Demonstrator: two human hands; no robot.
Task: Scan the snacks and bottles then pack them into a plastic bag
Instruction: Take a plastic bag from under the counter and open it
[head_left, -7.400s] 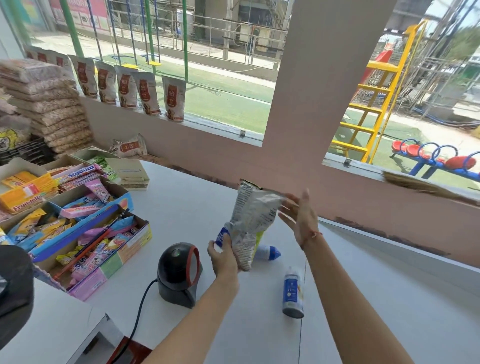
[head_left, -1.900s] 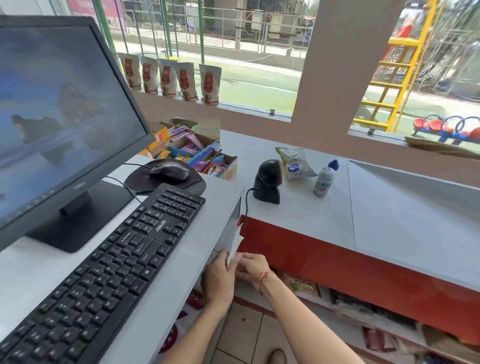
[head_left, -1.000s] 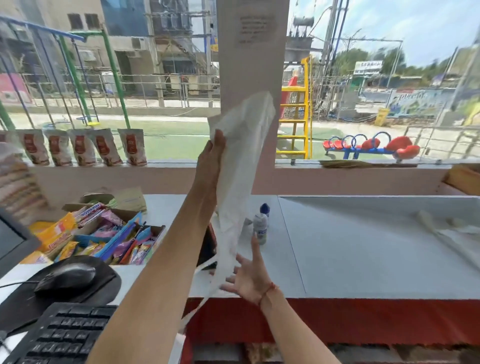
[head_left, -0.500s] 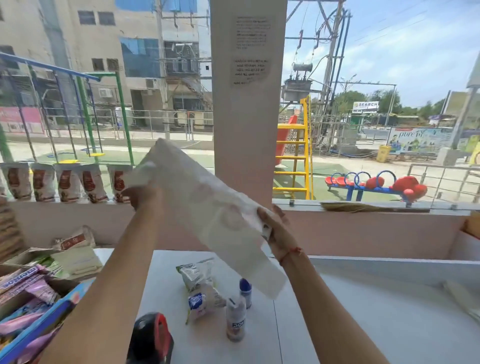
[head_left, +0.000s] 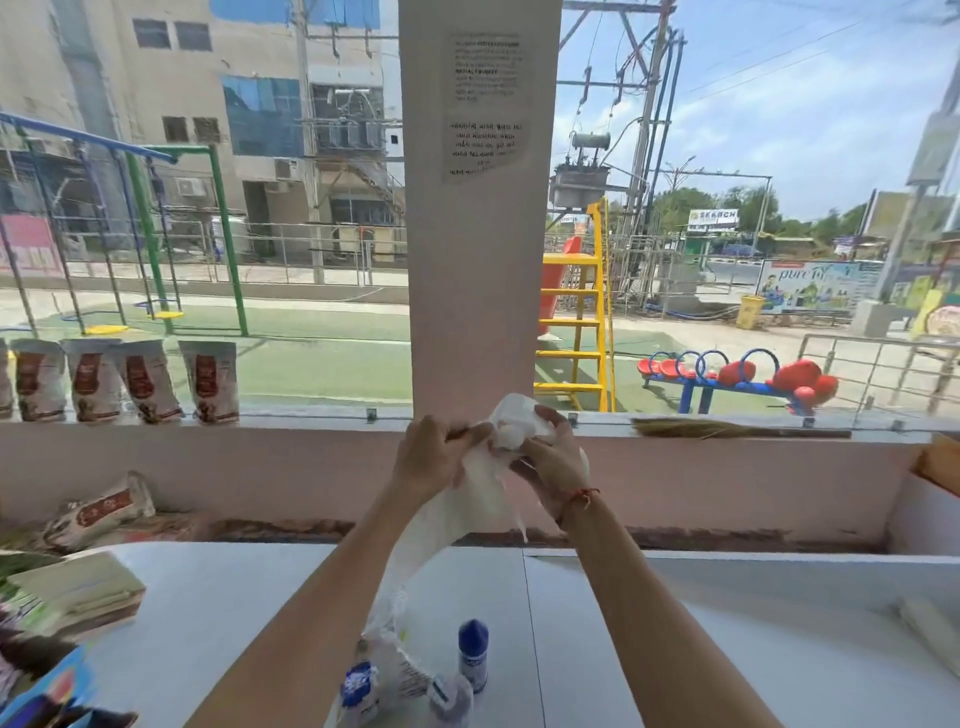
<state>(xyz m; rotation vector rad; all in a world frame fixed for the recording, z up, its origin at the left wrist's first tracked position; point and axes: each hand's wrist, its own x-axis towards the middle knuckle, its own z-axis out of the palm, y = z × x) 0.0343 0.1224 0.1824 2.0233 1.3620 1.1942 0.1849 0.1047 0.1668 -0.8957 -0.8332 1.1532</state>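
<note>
Two hands are up in front of you, and both pinch the top of the thin white plastic bag (head_left: 467, 499). Your left hand (head_left: 434, 457) has its fingers closed on one side of the bag's top. Your right hand (head_left: 550, 454) has its fingers closed on the other side. The bag hangs down to the white counter (head_left: 234, 613). A small bottle with a blue cap (head_left: 472, 654) stands on the counter below. Just beside it are a blurry second bottle (head_left: 449, 699) and a snack packet (head_left: 374, 680), partly behind the bag.
</note>
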